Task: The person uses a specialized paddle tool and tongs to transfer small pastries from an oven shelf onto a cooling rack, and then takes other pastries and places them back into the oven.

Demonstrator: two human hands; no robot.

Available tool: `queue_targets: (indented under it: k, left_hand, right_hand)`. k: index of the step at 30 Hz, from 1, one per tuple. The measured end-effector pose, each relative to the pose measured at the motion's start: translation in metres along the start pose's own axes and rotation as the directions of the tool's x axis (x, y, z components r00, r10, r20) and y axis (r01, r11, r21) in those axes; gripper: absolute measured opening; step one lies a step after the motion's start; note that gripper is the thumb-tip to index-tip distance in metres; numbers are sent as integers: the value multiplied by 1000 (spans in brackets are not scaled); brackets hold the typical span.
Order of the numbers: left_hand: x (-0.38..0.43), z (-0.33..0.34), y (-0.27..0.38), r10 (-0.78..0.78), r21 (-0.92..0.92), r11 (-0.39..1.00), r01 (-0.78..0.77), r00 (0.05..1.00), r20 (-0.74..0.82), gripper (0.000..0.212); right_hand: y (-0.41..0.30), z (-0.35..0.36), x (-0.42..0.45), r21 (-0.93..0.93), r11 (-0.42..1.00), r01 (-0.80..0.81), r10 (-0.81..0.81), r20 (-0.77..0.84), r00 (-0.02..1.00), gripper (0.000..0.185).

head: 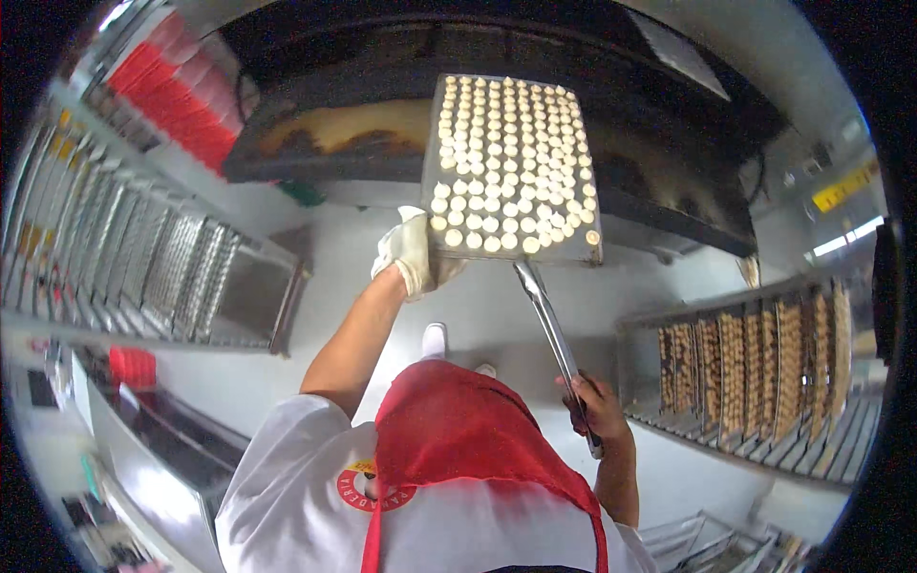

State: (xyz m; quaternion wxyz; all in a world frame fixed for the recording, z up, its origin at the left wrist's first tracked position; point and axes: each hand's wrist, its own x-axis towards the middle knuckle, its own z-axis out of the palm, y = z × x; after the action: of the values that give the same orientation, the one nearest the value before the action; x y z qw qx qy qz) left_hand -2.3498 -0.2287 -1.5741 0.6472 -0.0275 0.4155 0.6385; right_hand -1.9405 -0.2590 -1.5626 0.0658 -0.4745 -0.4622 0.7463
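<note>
My left hand (pixel 407 251), covered by a pale cloth mitt, holds the near left corner of a metal baking tray (pixel 566 251). Rows of small round cream-coloured piped dough pieces (pixel 494 165) cover most of the tray. On the right side some of them crowd together, and one at the near right corner looks browner. My right hand (pixel 598 408) grips long metal tongs (pixel 548 315) by the handle end. The tips of the tongs meet the tray's near edge; whether they clamp it is hard to tell. Beyond the tray is a dark oven front (pixel 329 136), with a lit opening.
On the right stands a rack (pixel 645 387) of trays bearing browned baked pieces. A rack (pixel 251 301) with metal trays is at the left. Red crates (pixel 172 86) are stacked at the far left. Behind it on the near left is a steel-sided counter (pixel 161 494).
</note>
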Motion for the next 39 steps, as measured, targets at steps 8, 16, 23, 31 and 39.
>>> queue_targets:
  k: [8,16,23,31,39]
  left_hand:
    - [-50,-52,5,231,-269,937,-222,973,3,44]
    - [-34,-9,-41,298,874,486,0,940,-166,60]
    - [-21,-118,-8,182,-355,920,-167,983,9,46]
    - [-43,-153,133,559,-347,762,-547,826,-73,57]
    - [-35,-164,148,536,-296,788,-539,838,-99,66]
  right_hand:
    - [-29,0,37,-239,971,6,59,265,962,41]
    - [-9,-30,38,-213,976,34,-4,139,990,44]
    - [17,-47,9,123,992,20,-10,-76,997,51]
    - [-14,-21,33,114,988,108,-85,-187,979,52]
    - [-53,28,56,180,971,158,-127,-173,977,47]
